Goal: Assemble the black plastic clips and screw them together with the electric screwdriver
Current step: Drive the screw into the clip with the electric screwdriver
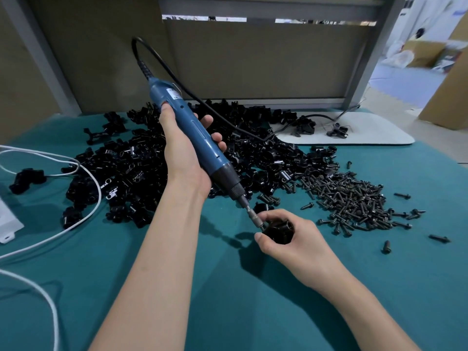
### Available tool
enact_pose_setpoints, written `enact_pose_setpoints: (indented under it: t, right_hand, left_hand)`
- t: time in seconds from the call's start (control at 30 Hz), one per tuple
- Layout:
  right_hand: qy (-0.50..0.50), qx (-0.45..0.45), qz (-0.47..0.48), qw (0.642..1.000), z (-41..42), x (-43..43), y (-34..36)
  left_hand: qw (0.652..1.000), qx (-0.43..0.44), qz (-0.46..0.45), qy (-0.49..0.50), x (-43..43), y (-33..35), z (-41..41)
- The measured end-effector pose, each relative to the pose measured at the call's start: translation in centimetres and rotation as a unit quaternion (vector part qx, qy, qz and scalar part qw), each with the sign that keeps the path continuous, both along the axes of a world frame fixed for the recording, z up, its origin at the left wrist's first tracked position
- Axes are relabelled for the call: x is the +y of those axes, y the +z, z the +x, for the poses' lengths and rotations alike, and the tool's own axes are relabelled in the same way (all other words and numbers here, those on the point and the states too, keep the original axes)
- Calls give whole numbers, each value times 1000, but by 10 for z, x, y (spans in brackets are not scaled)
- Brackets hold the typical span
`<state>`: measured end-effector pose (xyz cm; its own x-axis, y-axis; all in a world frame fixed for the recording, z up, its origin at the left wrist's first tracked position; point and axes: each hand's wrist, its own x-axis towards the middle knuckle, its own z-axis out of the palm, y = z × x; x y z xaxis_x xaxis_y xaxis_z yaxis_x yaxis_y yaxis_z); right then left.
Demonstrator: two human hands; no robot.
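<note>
Nearest us lies the teal table cover [228,312], and over it we reach with both hands toward the work. Our right hand [301,245] is the nearer one, low over the cover, its fingers and thumb curled round a black plastic clip [279,230] held just off the surface. Our left hand [186,158] is farther and higher, wrapped round the blue body of the electric screwdriver [192,130], thumb up near the top end. The tool's long axis runs on a slant from far left and high down to near right and low, and its bit [255,219] meets the upper left side of the clip, so we judge a screw is being seated or driven there, though the screw itself is hidden from us. What counts next is keeping that axis in line with the hole while the right hand steadies the clip against it. Behind the hands lies the heap of loose clips [141,160], with the pile of screws [354,198] to the right, a white cable [86,198] at the left and a white pad [367,138] at the far right
</note>
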<state>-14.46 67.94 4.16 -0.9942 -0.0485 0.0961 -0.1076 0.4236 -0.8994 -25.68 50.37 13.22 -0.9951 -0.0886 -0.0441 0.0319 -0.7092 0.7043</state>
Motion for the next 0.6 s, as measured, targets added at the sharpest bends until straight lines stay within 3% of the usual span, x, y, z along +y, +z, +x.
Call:
enact_pose_setpoints:
  t: [0.6]
  right_hand:
    - [1,-36,-48,998,1,-2,6]
  left_hand:
    - [999,-18,-11,41,-2,1,-5]
